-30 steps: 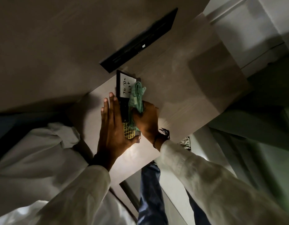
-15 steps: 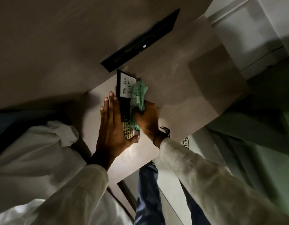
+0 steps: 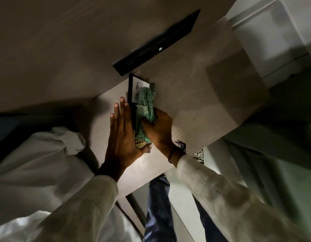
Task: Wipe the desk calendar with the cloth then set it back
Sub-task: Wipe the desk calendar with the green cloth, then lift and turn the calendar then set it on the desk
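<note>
The black-framed desk calendar with a white "To Do" card [image 3: 133,95] stands near the back edge of the pale wood-grain desk [image 3: 194,95], just below a dark flat slab [image 3: 156,44]. The left hand [image 3: 123,135] lies flat, fingers together, against the frame's side, thumb under its lower end, apparently bracing it against the rubbing. The right hand [image 3: 160,130] is clamped on the bunched green cloth [image 3: 145,109], pressing it onto the calendar's face; wiping looks underway.

The left hand [image 3: 124,137] lies flat against the desk calendar [image 3: 133,88] on the desk [image 3: 194,102]. The right hand [image 3: 159,130] presses a bunched green cloth [image 3: 145,105] onto its face.
</note>
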